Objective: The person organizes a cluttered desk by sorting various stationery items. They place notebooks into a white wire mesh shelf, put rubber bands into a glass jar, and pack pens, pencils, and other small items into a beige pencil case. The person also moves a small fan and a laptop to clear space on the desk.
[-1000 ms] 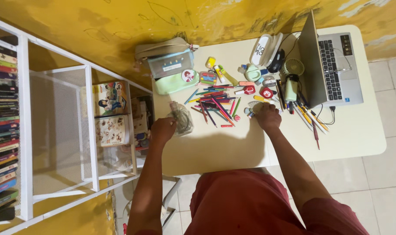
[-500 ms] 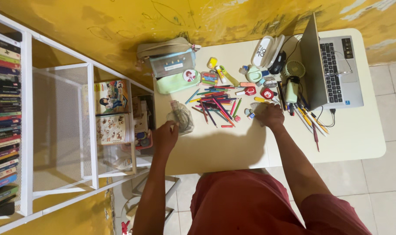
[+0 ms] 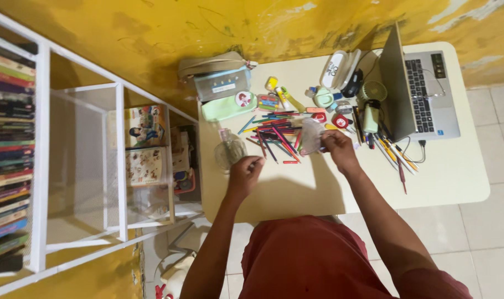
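Cream table [image 3: 340,194] | right hand [image 3: 340,150] pinching clear pouch [image 3: 311,135] | left hand [image 3: 245,173] loosely curled, empty | coloured pencils [image 3: 277,133] between hands, slanting away.

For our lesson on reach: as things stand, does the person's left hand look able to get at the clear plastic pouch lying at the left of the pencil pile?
Probably yes. The left hand lies just beside the clear plastic pouch, with only bare table between them.
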